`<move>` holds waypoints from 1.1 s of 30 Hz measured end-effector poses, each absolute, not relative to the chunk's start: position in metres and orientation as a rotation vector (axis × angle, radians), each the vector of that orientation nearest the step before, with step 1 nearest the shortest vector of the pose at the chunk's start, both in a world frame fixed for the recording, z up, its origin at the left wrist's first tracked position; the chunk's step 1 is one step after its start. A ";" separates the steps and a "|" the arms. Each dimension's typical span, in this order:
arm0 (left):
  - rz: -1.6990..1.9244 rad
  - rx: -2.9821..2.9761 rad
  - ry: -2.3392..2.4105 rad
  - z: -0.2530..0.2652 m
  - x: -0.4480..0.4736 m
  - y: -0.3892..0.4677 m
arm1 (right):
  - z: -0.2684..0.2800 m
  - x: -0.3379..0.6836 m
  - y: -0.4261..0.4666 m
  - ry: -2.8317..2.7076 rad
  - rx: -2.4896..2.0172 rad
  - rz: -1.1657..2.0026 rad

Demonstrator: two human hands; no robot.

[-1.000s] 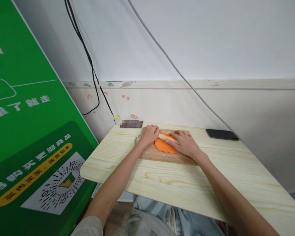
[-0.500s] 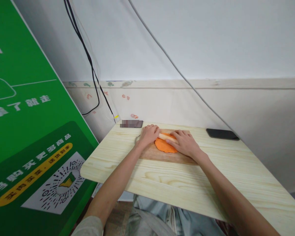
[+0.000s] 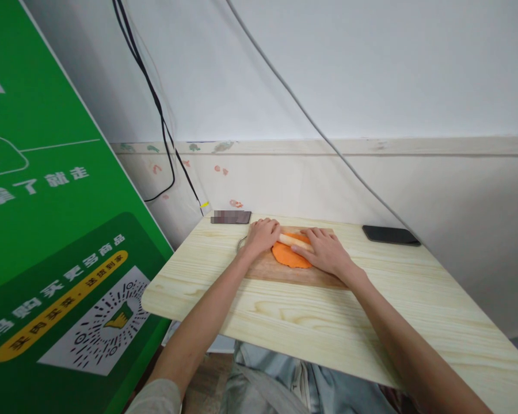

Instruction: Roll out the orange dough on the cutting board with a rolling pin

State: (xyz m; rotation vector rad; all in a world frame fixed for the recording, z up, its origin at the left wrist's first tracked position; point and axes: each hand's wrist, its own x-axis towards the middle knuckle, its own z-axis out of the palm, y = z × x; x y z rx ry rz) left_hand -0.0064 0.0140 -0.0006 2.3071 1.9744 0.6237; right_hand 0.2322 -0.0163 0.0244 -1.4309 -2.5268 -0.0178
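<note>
A flat sheet of orange dough (image 3: pixel 290 257) lies on a wooden board (image 3: pixel 293 278). Across it rests a pale wooden rolling pin (image 3: pixel 294 241), its middle showing between my hands. My left hand (image 3: pixel 262 235) is closed over the pin's left end, which it hides. At the other end, my right hand (image 3: pixel 326 249) grips the pin, with the thumb along the near side and the fingers over the far side. The dough's right edge runs under that hand. A metal handle (image 3: pixel 240 244) sticks out at the board's left side.
The board is on a light wood-grain table (image 3: pixel 259 310) against a white wall (image 3: pixel 371 69). One dark phone (image 3: pixel 391 235) lies at the back right, and another dark flat device (image 3: pixel 242 217) at the back left. Black cables (image 3: pixel 159 109) hang beside a green sign (image 3: pixel 47 126) on the left.
</note>
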 end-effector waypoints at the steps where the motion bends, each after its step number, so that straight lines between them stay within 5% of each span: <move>1: 0.624 2.306 1.975 -0.001 -0.006 0.014 | 0.024 0.232 -0.016 -2.520 -1.436 -0.017; 33: 0.618 2.313 1.989 0.000 -0.006 0.013 | 0.024 0.232 -0.014 -2.558 -1.402 -0.022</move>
